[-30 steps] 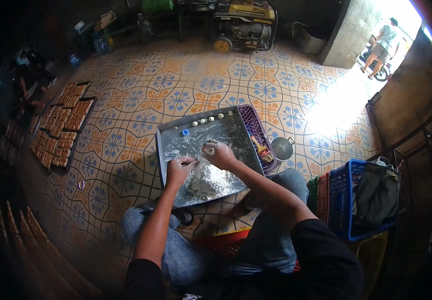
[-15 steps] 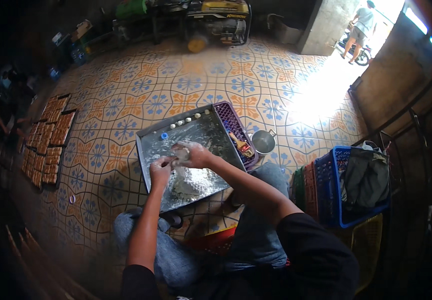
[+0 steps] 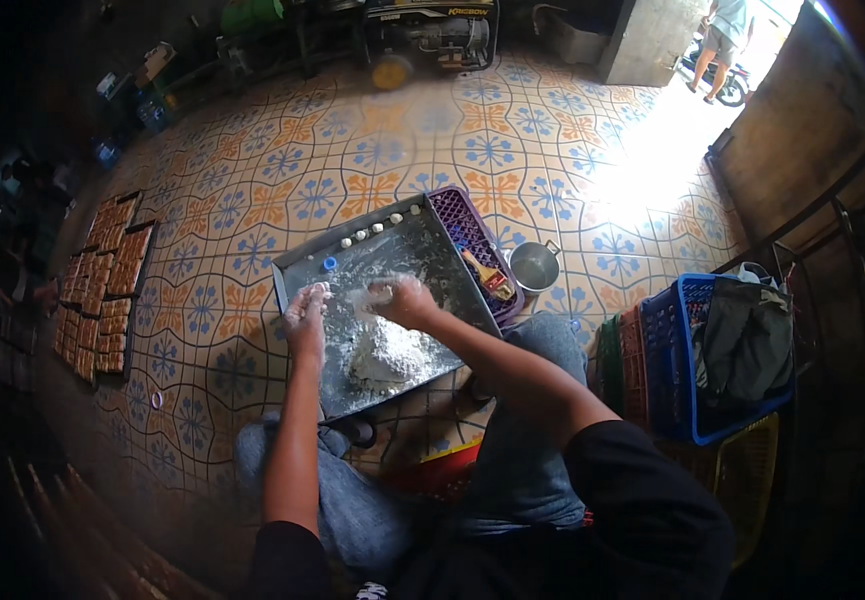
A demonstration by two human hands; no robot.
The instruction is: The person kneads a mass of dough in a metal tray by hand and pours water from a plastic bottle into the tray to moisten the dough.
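Note:
A shallow metal tray (image 3: 347,402) dusted with white powder lies in front of my knees. Above its left part, my left hand (image 3: 305,315) is raised with its floury fingers drawn together; a white bit shows at the fingertips, too small to make out. My right hand (image 3: 407,302), slightly blurred, curls around a pale lump of dough (image 3: 380,293) over the middle of the tray. Just below it rises a heap of white flour (image 3: 392,352). Several small white dough balls (image 3: 377,228) line the far edge. A blue cap (image 3: 329,264) sits near the left wall.
A purple basket (image 3: 462,215) with a brush (image 3: 489,276) adjoins the tray's right side, beside a metal pot (image 3: 533,266). Stacked crates with a blue crate (image 3: 694,435) on top stand right. Trays of brown baked pieces (image 3: 102,285) lie left. A person (image 3: 722,45) stands at the doorway.
My hands have come apart: the left has moved slightly left and up, the right a little to the right with the lump. The view has shifted slightly.

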